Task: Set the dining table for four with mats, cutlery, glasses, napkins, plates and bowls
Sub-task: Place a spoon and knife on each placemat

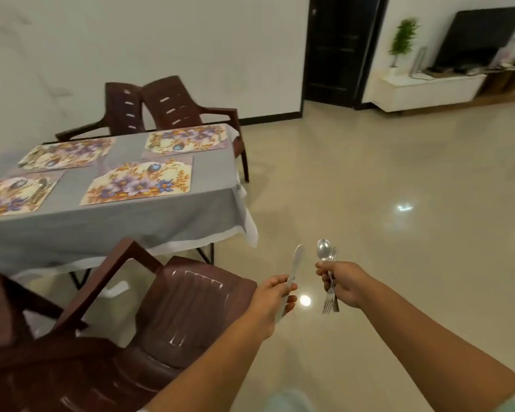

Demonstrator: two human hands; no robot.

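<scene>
My left hand (275,295) grips a table knife (293,267), blade rising above my fingers, handle running down through my fist. My right hand (344,282) clutches a bundle of cutlery: a spoon (323,250) with its bowl above my knuckles and a fork (329,304) with tines hanging below my palm; how many more pieces are in the bunch I cannot tell.

Up and to the left of my fingers stands the dining table (131,221) under a grey cloth, carrying four floral place mats (140,184). The near-left mat, cut off by the frame edge, holds a spoon and what seems another piece, too blurred to name.

A brown plastic chair (188,301) sits just left of my left hand, near the table's edge. Right of my right hand, open glossy floor (399,179) runs to a TV unit (428,87).
</scene>
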